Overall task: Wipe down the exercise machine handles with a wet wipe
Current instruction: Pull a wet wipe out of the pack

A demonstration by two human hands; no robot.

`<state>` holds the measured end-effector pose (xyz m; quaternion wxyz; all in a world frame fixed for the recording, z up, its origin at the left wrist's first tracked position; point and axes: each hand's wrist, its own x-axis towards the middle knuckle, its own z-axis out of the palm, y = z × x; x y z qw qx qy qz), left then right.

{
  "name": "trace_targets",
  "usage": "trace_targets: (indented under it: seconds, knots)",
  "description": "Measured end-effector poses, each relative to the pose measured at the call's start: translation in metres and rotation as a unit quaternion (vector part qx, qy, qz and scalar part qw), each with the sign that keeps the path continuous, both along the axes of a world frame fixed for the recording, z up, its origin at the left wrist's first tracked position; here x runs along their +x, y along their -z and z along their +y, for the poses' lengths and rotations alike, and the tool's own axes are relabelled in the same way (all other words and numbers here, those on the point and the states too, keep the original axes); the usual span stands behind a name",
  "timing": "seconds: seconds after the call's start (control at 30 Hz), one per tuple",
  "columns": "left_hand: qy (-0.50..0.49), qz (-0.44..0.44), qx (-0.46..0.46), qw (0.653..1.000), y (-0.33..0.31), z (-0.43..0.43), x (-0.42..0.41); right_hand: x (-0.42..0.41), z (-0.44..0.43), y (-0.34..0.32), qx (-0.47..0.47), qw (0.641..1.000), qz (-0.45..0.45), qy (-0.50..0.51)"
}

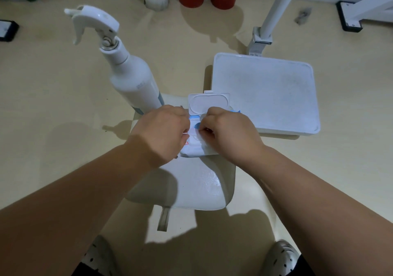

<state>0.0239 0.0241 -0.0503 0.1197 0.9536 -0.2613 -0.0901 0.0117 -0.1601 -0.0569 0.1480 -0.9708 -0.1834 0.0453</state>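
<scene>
Your forearms (89, 190) reach over the seat (202, 186): left grip (163, 131) holds the wet wipe pack (198, 149) at its far edge, lid (209, 103) open; right grip (227, 131) pinches a wipe (196, 135). Next, draw it free.

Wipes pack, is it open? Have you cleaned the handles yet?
Not yet. The wipes pack has its lid flipped open. The left hand and right hand pinch at its opening, no wipe pulled free. Wiping the handles is left; none show here.
</scene>
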Motion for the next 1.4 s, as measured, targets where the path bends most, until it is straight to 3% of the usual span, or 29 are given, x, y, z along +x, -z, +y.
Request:
trace_targets:
  seconds: [0.17, 0.37, 0.63, 0.83, 1.0, 1.1, 1.17, 1.27, 1.4]
  knots:
    - [0.014, -0.021, 0.012, 1.000, 0.003, 0.002, 0.001, 0.000, 0.001, -0.002, -0.108, 0.993, 0.041, -0.025]
    - [0.018, -0.011, 0.009, 1.000, 0.007, 0.001, 0.005, -0.001, -0.010, -0.016, -0.083, 0.993, 0.083, -0.015]
    - [0.010, 0.002, 0.050, 0.999, 0.010, -0.004, 0.007, -0.002, -0.031, -0.013, 0.046, 0.994, 0.102, 0.006]
    - [-0.008, 0.002, 0.060, 0.998, 0.009, -0.008, 0.007, 0.000, -0.048, -0.008, 0.181, 0.972, 0.112, 0.094]
    - [-0.007, -0.004, 0.070, 0.997, 0.007, -0.009, 0.007, -0.006, -0.030, -0.007, 0.160, 0.981, 0.083, 0.068]
    - [0.000, -0.014, 0.075, 0.997, 0.007, -0.009, 0.007, -0.007, -0.019, -0.005, 0.102, 0.994, 0.002, 0.034]
    - [0.004, -0.020, 0.077, 0.997, 0.007, -0.008, 0.007, -0.005, -0.019, -0.004, 0.115, 0.992, -0.042, 0.026]
    - [0.001, -0.031, 0.065, 0.997, 0.009, -0.007, 0.007, -0.001, -0.020, -0.007, 0.211, 0.976, 0.001, 0.054]
    - [-0.010, -0.027, 0.041, 0.999, 0.012, -0.005, 0.007, 0.001, -0.028, -0.012, 0.330, 0.924, 0.097, 0.166]
